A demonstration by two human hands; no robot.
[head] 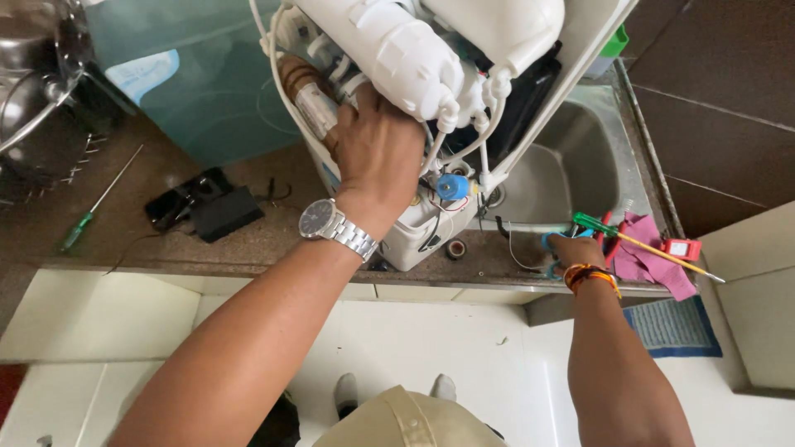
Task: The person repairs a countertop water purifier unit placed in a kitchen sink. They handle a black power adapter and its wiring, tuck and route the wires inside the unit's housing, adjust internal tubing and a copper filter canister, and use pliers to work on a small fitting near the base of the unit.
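An opened white water purifier (414, 228) stands on the brown counter (166, 248), with white filter cylinders (397, 50), thin white tubes (464, 149) and a blue valve (452, 186) exposed. My left hand (377, 141), a steel watch (335, 228) on its wrist, reaches into the unit beside a brown cylinder (296, 76). Its fingers curl around an inner part and are hidden under the filters. My right hand (575, 248) is at the counter's front edge, closed on a blue-handled tool (550, 269). A green-handled screwdriver (629, 240) lies just beside it.
A steel sink (580, 157) lies behind the right hand. A pink cloth (650, 261) and a small red object (681, 247) sit at the right. On the left are a black adapter (222, 213), another green screwdriver (79, 232), a steel vessel (33, 74) and a teal panel (199, 91).
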